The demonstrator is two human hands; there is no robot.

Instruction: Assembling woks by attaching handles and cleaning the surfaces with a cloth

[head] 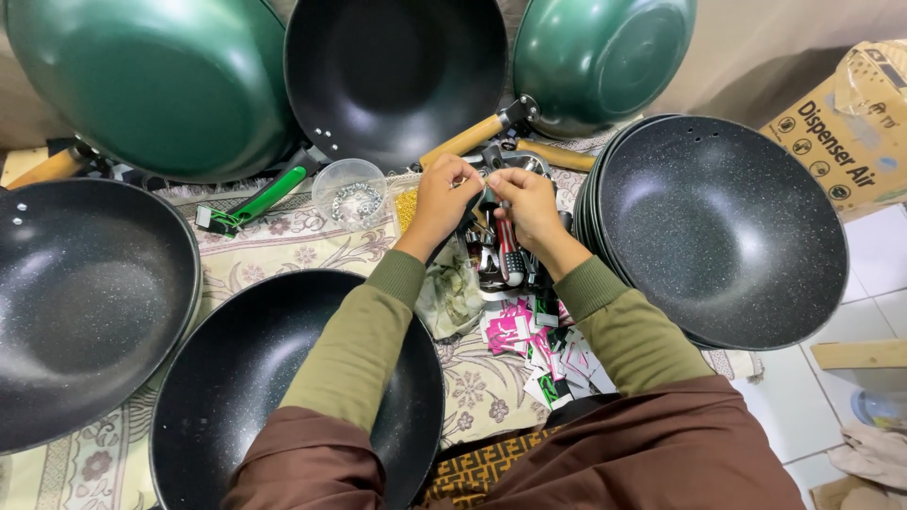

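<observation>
Head view: our left hand (pixel 444 194) and right hand (pixel 522 200) meet fingertip to fingertip, both pinched shut on a small metal fitting (pixel 485 179); too small to say what it is. It sits between the two hands, above a heap of metal parts and tools (pixel 499 257).

Progress, as we judge it: mid-assembly. Three woks lean up beyond the hands, at least one with a wooden handle (pixel 465 141) on. A stack of black woks (pixel 723 227) right of the right hand and a speckled wok (pixel 283 378) under the left forearm show no handles.

Materials: wok insides matte black, speckled; outsides glossy green. Clear plastic tub (pixel 350 189) of screws just left of the left hand. Pink and white tags (pixel 529 340) below the wrists. Patterned cloth (pixel 477 387) underneath.
</observation>
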